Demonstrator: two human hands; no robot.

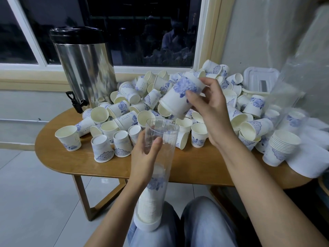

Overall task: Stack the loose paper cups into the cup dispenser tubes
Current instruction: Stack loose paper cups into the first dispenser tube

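Room: tiled floor [35, 184], dark window [142, 32] behind a wooden desk [195, 163] with a rounded left end.
Steel urn [85, 68] at back left of the desk.
Loose paper cups [124, 111] heaped from mid-desk to the right wall; nested stack [283, 147] near the right front edge.
Front strip of desk bare.
Clear dispenser tube [165, 136] tilted, base cap on the left knee, lower part filled with cups. Left hand [144, 157] wraps its upper part.
Right hand [208, 107] pinches a tipped cup [178, 98] just above the tube mouth, apart from it.

Left hand [144, 156] low, curled; right hand [211, 111] raised, curled.
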